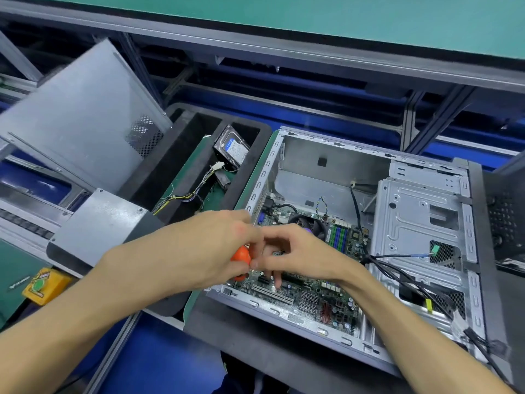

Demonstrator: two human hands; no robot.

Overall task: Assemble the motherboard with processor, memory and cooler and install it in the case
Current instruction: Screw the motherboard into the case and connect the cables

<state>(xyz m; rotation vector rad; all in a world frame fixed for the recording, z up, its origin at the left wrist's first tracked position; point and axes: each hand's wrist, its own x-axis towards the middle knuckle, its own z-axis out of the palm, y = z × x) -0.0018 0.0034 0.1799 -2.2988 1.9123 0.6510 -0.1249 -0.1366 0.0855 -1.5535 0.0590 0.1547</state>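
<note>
The open grey case (420,211) lies on its side with the green motherboard (315,300) inside it. A black cooler (308,224) and green and blue memory sticks (339,236) sit on the board's far part. My left hand (218,245) grips an orange-handled screwdriver (241,258) over the board's left edge. My right hand (292,251) meets it there, fingers curled down, with one fingertip touching the board near a slot. What the right fingers pinch is hidden.
A black foam tray (199,155) left of the case holds a hard drive (231,147) and a wire bundle (187,194). A grey side panel (82,132) leans at the left, above a power supply (99,223). Black cables (397,268) cross the drive cage. A yellow button box (42,285) is at the left edge.
</note>
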